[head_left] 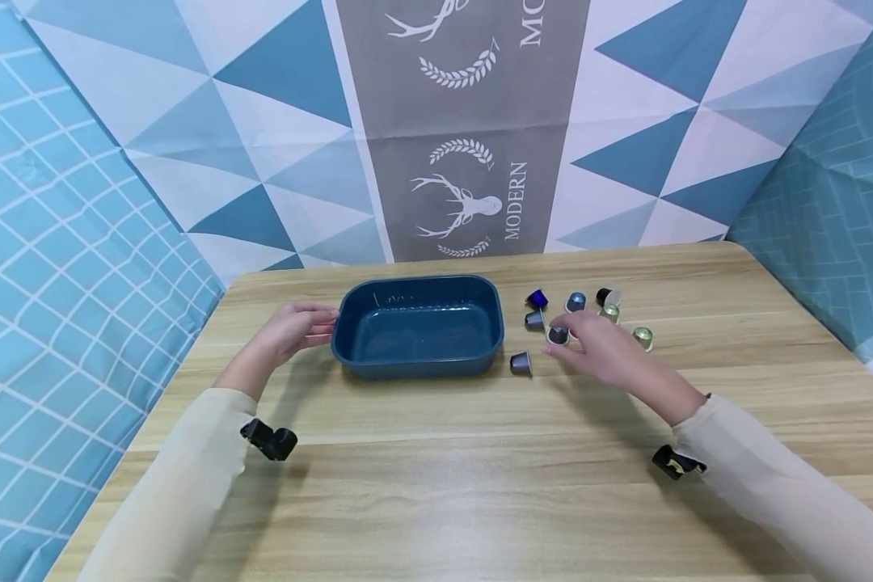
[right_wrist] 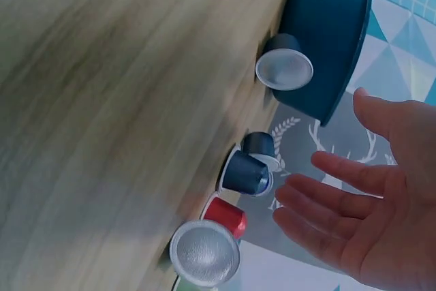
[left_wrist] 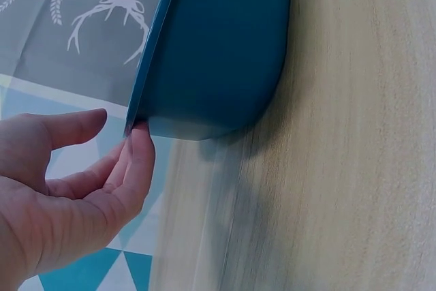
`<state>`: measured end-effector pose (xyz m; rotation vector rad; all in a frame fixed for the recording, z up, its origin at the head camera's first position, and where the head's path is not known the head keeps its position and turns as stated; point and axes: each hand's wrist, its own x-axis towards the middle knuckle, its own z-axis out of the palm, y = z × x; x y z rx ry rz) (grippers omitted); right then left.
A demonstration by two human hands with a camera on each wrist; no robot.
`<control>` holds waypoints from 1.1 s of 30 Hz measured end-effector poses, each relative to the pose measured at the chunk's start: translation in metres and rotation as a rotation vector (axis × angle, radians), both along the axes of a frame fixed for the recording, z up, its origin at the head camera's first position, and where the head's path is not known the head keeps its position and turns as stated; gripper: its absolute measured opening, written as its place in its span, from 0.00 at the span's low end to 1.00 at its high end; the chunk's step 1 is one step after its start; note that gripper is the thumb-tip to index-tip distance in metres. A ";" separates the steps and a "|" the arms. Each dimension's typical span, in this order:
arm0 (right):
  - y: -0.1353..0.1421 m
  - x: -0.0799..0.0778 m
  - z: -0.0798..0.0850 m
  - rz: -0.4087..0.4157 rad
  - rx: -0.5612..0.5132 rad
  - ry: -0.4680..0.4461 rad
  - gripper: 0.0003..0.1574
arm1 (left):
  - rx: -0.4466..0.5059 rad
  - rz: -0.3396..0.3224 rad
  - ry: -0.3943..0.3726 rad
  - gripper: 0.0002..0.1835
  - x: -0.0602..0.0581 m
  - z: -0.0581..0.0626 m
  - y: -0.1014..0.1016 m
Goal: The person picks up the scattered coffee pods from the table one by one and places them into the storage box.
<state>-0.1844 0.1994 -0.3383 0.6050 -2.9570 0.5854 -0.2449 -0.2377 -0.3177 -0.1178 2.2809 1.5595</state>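
Left hand [head_left: 291,330]: loosely spread, touching glossy blue rectangular basin [head_left: 418,369] | right hand [head_left: 605,347]: spread near dark cup-shaped metallic capsule [head_left: 557,335], right of basin, over wooden worktop [head_left: 436,469]

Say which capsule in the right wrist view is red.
The red capsule, between a dark blue capsule and a foil-faced capsule; no other shows red.

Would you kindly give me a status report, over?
Left grip touching blue bin. Right grip near capsules, holding none. Grey capsule on its side between right grip and bin.
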 end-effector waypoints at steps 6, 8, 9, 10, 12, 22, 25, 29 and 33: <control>-0.008 -0.001 -0.004 0.058 0.000 0.007 0.28 | 0.021 0.013 -0.005 0.29 0.001 0.000 -0.001; -0.010 -0.002 -0.005 0.066 0.007 0.000 0.29 | 0.030 0.019 -0.004 0.29 0.001 -0.001 -0.001; -0.011 -0.002 -0.006 0.071 0.011 -0.004 0.30 | 0.033 0.022 -0.004 0.29 0.001 -0.001 -0.001; -0.012 -0.003 -0.007 0.078 0.014 -0.007 0.30 | 0.033 0.022 -0.001 0.29 0.001 -0.001 -0.001; -0.014 -0.003 -0.009 0.085 0.014 -0.020 0.29 | 0.033 0.023 0.003 0.28 0.001 -0.001 -0.001; -0.024 -0.007 -0.016 0.134 0.016 -0.096 0.28 | 0.019 0.018 0.015 0.27 0.004 -0.002 -0.002; -0.025 -0.008 -0.017 0.162 0.023 -0.095 0.28 | 0.011 0.024 0.011 0.27 0.005 -0.003 -0.002; -0.026 -0.008 -0.018 0.189 0.023 -0.091 0.28 | 0.010 0.013 0.011 0.27 0.006 -0.003 -0.002; -0.027 -0.010 -0.020 0.205 0.021 -0.087 0.28 | 0.023 0.001 0.021 0.27 0.008 -0.004 -0.002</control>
